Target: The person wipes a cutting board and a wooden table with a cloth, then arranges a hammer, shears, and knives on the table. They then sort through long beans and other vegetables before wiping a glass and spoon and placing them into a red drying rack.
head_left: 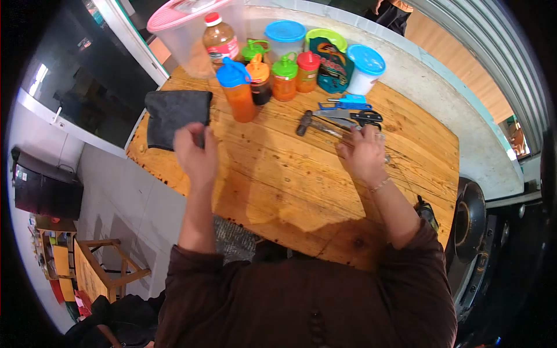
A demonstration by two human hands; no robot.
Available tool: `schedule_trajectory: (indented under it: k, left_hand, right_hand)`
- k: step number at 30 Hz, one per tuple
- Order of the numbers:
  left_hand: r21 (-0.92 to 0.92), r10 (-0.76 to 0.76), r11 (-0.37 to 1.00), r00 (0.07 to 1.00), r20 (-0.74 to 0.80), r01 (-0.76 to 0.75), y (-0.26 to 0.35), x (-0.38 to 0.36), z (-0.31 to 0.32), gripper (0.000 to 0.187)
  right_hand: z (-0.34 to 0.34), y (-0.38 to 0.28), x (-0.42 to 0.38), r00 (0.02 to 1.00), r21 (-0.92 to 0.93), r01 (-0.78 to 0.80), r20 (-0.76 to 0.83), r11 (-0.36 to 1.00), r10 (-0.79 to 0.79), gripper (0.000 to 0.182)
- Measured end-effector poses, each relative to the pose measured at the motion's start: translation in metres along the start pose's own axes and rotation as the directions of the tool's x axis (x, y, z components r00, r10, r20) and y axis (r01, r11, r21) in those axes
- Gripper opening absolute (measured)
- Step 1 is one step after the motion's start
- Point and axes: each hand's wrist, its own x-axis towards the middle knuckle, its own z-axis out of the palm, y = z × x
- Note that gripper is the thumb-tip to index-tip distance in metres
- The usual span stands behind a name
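Observation:
Over the wooden table, my left hand is raised at the near edge of a folded dark cloth. Its fingers are curled and blurred, and I cannot make out whether they hold anything. My right hand is at the near side of several tools, fingers bent downward and partly hidden. Beside it lie a hammer and black-handled scissors. Just behind them are blue-handled tools. A bottle of orange sauce with a blue cap stands right of the cloth.
Sauce bottles, a green pouch and lidded tubs line the table's back edge. A large pink-lidded container stands back left. A wooden stool is on the floor at left, a black pan at right.

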Motion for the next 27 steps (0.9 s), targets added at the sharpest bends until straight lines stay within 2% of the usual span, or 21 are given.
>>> schedule_trajectory:
  k: [2, 4, 5, 7, 8, 9, 10, 11, 12, 15, 18, 20, 24, 27]
  left_hand:
    - [0.388, 0.133, 0.917, 0.988, -0.074, -0.094, -0.06, 0.043, -0.006, 0.029]
    - [0.359, -0.002, 0.933, 0.999, 0.053, -0.017, -0.128, 0.076, -0.006, 0.037]
    - [0.346, -0.067, 0.938, 0.991, 0.12, 0.021, -0.147, 0.087, -0.005, 0.041]
    - [0.079, 0.029, 0.995, 0.95, 0.311, -0.056, -0.123, 0.105, -0.005, 0.048]
    - [-0.063, 0.096, 0.995, 0.912, 0.398, -0.077, -0.102, 0.108, -0.004, 0.052]
    - [-0.217, 0.06, 0.974, 0.858, 0.511, 0.061, -0.08, 0.105, 0.0, 0.066]
    - [-0.268, 0.153, 0.964, 0.835, 0.529, -0.007, -0.087, 0.097, 0.024, 0.078]
    - [-0.294, 0.136, 0.954, 0.783, 0.606, 0.062, -0.084, 0.087, 0.043, 0.085]
    - [-0.267, 0.162, 0.964, 0.789, 0.593, 0.003, -0.073, 0.077, 0.054, 0.084]
    - [-0.328, 0.013, 0.911, 0.777, 0.629, 0.25, -0.044, 0.065, 0.081, 0.079]
    - [-0.398, 0.005, 0.863, 0.782, 0.624, 0.311, -0.042, 0.056, 0.112, 0.071]
    - [-0.404, -0.009, 0.868, 0.823, 0.568, 0.288, -0.043, 0.05, 0.122, 0.065]
    - [-0.375, -0.015, 0.888, 0.831, 0.556, 0.267, -0.042, 0.053, 0.087, 0.055]
    - [-0.51, -0.056, 0.755, 0.815, 0.577, 0.413, -0.077, 0.044, 0.073, 0.052]
  right_hand:
    - [-0.02, -0.005, 0.003, 1.0, 0.033, -0.016, -0.014, 0.999, 0.016, 0.044]
    - [-0.046, -0.004, -0.005, 0.995, 0.227, -0.096, 0.055, 0.969, 0.085, 0.039]
    - [-0.06, -0.005, -0.011, 0.979, 0.287, -0.192, 0.122, 0.939, 0.163, 0.037]
    - [-0.082, -0.011, -0.017, 0.918, 0.376, -0.381, 0.261, 0.845, 0.298, 0.033]
    - [-0.084, -0.019, -0.016, 0.913, 0.409, -0.395, 0.272, 0.823, 0.303, 0.032]
    - [-0.087, -0.026, -0.016, 0.908, 0.44, -0.409, 0.28, 0.799, 0.31, 0.031]
    - [-0.089, -0.032, -0.015, 0.904, 0.471, -0.421, 0.284, 0.775, 0.319, 0.031]
    - [-0.088, -0.041, -0.014, 0.913, 0.486, -0.403, 0.275, 0.776, 0.301, 0.03]
    - [-0.082, -0.053, -0.012, 0.922, 0.501, -0.381, 0.265, 0.777, 0.282, 0.03]
    - [-0.077, -0.096, 0.002, 0.937, 0.534, -0.341, 0.261, 0.774, 0.233, 0.029]
    - [-0.059, -0.122, 0.008, 0.935, 0.571, -0.343, 0.282, 0.745, 0.214, 0.028]
    - [-0.047, -0.132, 0.015, 0.941, 0.602, -0.326, 0.284, 0.729, 0.186, 0.027]
    - [-0.038, -0.146, 0.035, 0.938, 0.575, -0.33, 0.289, 0.748, 0.192, 0.027]
    - [-0.017, -0.148, 0.058, 0.949, 0.572, -0.315, 0.204, 0.757, 0.241, 0.031]
